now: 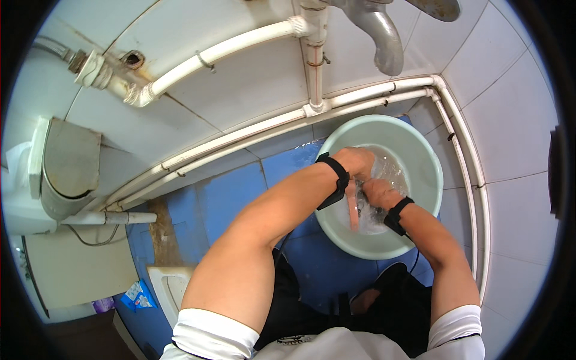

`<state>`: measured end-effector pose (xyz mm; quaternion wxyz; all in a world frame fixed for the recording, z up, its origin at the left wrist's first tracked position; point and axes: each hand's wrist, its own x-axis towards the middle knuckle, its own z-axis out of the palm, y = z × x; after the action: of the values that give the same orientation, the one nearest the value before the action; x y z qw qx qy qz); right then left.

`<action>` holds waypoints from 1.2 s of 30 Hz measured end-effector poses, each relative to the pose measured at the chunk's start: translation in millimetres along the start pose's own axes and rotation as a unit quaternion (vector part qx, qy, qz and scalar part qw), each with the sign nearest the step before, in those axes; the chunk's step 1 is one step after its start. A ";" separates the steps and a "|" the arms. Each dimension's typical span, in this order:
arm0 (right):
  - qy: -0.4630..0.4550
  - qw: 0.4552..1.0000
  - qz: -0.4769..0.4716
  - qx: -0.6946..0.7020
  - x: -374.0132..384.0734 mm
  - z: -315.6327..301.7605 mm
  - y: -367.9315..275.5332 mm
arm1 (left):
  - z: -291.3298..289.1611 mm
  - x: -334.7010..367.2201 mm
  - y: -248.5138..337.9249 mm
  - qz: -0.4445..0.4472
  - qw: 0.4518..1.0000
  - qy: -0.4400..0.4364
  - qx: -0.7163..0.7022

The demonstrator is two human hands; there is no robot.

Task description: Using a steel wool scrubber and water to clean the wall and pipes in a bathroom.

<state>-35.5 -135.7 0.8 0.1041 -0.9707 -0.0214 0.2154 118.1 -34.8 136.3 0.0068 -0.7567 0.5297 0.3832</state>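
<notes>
A pale green basin (423,150) stands on the floor in front of me, with cloudy, sudsy water (390,162) in it. Both hands are down inside it, close together. My left hand (355,162) is at the basin's far left side, its fingers curled downward and partly hidden. Just nearer and to the right, my right hand (382,193) is closed, knuckles up. Beneath the hands, a pinkish strip (353,210) and something dark and wet show in the water; their kind is unclear. I cannot make out what either hand grips.
A metal tap (387,42) juts from the wall above the basin. White pipes (234,139) run along the wall and down its right side (471,180). Blue tiles (231,189) cover the floor. At left are a lidded bin-like container (71,157) and a blue packet (139,295).
</notes>
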 end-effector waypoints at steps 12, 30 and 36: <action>-0.004 0.995 0.023 0.092 5.2 5.7 33.2 | -6.6 2.5 -12.9 -0.018 1.000 0.007 -0.021; 0.695 0.662 -0.092 0.265 -3.5 -315.8 -37.8 | -62.7 -91.8 39.0 0.102 0.684 0.463 -0.555; 0.789 0.561 -0.189 0.162 41.2 -340.8 -66.1 | -88.9 -97.2 52.5 0.103 0.566 0.585 -0.572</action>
<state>146.1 -133.2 299.6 0.2732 -0.6942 -0.0784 -0.6613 112.6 -17.5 276.9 -0.7783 -0.6015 0.1623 0.0783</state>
